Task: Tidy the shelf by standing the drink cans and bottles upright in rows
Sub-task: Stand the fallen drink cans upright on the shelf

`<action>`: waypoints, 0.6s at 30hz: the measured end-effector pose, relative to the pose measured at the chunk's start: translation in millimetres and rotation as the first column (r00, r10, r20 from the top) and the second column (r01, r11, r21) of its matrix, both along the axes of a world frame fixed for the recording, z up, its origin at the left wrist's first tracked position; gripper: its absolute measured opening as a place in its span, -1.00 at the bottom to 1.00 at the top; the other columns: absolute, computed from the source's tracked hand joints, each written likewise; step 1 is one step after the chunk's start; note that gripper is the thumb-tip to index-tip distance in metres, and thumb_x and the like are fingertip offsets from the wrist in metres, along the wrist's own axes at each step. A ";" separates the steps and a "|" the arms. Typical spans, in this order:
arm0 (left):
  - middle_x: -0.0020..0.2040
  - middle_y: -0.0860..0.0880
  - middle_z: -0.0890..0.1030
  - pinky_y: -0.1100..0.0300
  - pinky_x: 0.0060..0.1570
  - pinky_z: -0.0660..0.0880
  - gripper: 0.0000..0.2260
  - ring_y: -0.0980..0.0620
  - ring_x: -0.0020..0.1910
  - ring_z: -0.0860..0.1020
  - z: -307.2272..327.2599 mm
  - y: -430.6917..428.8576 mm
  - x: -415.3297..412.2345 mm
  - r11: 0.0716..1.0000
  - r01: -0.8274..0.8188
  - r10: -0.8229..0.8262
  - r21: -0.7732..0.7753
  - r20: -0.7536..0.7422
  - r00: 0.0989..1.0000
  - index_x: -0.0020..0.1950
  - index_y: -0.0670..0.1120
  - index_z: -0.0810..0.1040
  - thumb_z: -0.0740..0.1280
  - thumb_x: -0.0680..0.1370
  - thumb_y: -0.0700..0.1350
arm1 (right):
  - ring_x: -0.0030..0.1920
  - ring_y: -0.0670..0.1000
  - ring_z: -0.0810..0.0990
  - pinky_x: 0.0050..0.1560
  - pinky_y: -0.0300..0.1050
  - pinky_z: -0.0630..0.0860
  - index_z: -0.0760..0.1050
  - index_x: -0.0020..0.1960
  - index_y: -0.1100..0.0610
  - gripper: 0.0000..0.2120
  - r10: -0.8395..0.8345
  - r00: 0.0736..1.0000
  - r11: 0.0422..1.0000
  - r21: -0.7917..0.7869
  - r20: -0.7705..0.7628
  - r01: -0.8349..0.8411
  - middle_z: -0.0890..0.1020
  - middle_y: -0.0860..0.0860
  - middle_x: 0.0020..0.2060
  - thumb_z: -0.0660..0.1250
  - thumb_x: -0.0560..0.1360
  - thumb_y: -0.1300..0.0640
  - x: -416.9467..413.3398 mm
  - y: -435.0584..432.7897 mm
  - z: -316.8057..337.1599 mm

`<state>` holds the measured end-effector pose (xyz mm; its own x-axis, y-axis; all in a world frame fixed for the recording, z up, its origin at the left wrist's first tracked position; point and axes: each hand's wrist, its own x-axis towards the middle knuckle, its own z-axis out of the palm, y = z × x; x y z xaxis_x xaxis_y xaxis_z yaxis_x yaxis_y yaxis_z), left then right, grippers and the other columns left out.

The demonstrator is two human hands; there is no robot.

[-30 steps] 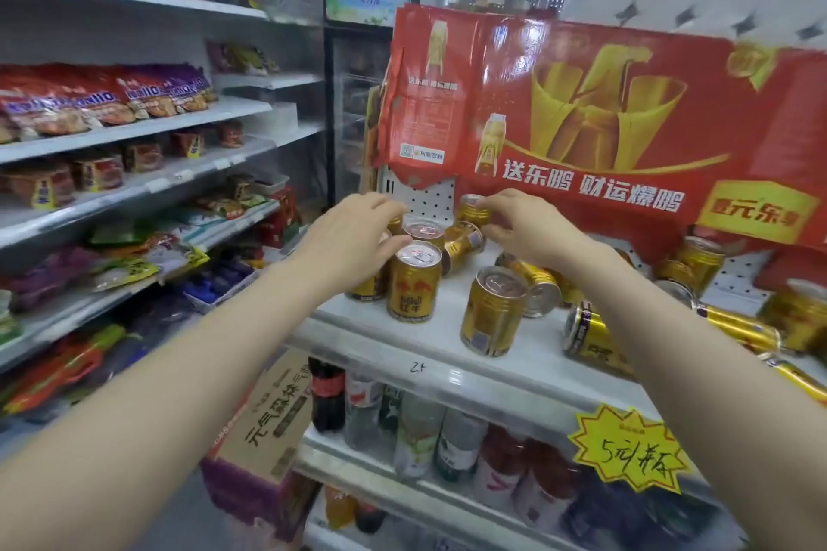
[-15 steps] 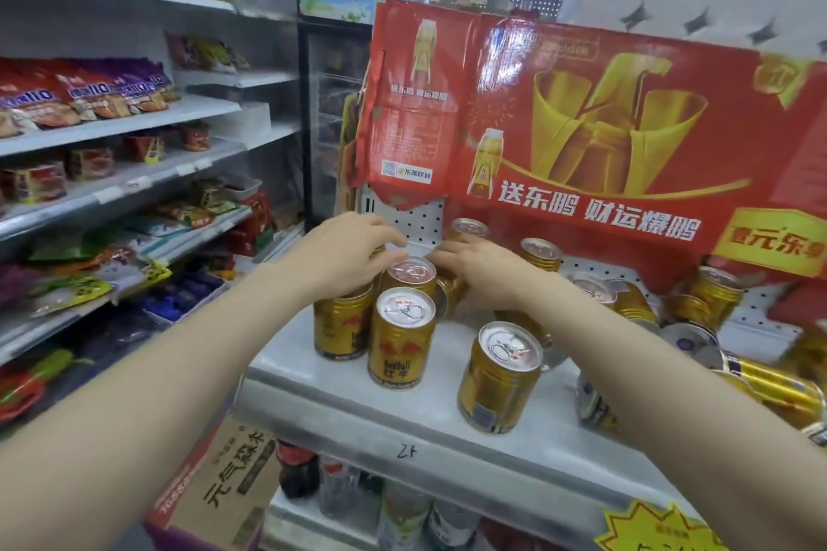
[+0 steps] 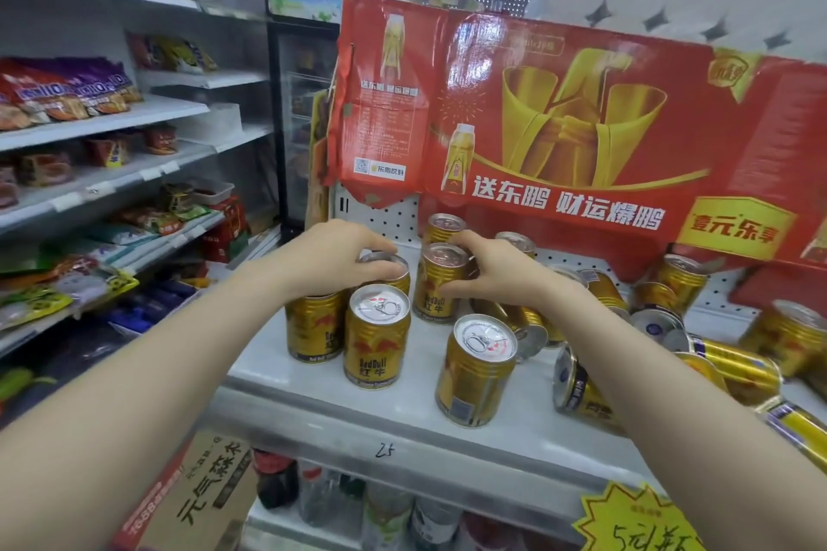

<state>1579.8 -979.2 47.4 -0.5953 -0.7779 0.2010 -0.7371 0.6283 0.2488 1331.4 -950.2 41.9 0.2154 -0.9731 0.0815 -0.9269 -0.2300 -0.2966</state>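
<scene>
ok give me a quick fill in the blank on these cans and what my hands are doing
1. The gold can that the right hand grips stands ____.
2. The left hand holds a second can by its ____.
3. Right of the right arm, the fallen cans lie on their ____.
4. The cardboard banner above the shelf is mostly ____.
Missing words: upright; top; sides; red.
</scene>
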 end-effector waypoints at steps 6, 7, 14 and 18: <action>0.34 0.12 0.54 0.23 0.14 0.41 -0.45 0.09 0.29 0.49 5.5 -1.9 -3.3 0.996 -0.016 0.017 0.091 -0.010 1.000 0.38 0.09 0.52 0.35 0.47 0.31 | -0.04 -0.05 0.59 -0.05 -0.11 0.58 0.46 0.24 0.02 -0.55 -0.187 0.982 0.982 0.021 -0.016 0.187 0.60 -0.06 0.01 0.42 0.46 -0.19 -27.0 11.5 23.7; 0.34 0.11 0.54 0.23 0.15 0.42 -0.46 0.08 0.28 0.50 5.5 -2.0 -3.9 0.996 -0.021 0.023 0.090 -0.013 1.000 0.38 0.09 0.52 0.35 0.47 0.30 | -0.07 -0.06 0.59 -0.10 -0.12 0.56 0.49 0.17 0.01 -0.59 -0.203 0.978 0.978 0.026 -0.053 0.205 0.60 -0.07 -0.05 0.41 0.45 -0.19 -29.7 16.3 23.3; 0.33 0.05 0.54 0.11 0.19 0.42 -0.51 0.01 0.30 0.48 7.8 11.6 -11.3 0.998 -0.035 0.036 -0.052 0.025 0.999 0.39 0.06 0.52 0.33 0.52 0.23 | 0.08 0.07 0.44 0.00 -0.05 0.47 0.45 0.05 -0.02 -0.62 -0.155 0.930 0.988 -0.072 -0.333 0.139 0.55 -0.08 -0.10 0.40 0.40 -0.24 -27.3 50.5 9.9; 0.32 0.08 0.54 -0.03 0.26 0.45 -0.58 0.04 0.28 0.49 15.3 38.3 -31.2 0.988 0.055 -0.064 -0.145 -0.056 0.996 0.35 0.08 0.53 0.31 0.54 0.21 | 0.25 0.13 0.40 0.15 0.03 0.38 0.39 0.24 0.03 -0.44 -0.200 0.860 0.980 -0.104 -0.469 0.172 0.55 0.03 0.12 0.41 0.38 -0.25 -22.3 73.6 1.2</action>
<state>1548.6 -940.9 62.7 -0.6232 -0.7021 0.3445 -0.6837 0.7030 0.1957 1309.1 -876.6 43.1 0.0576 -0.9958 0.0717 -0.9793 -0.0424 0.1981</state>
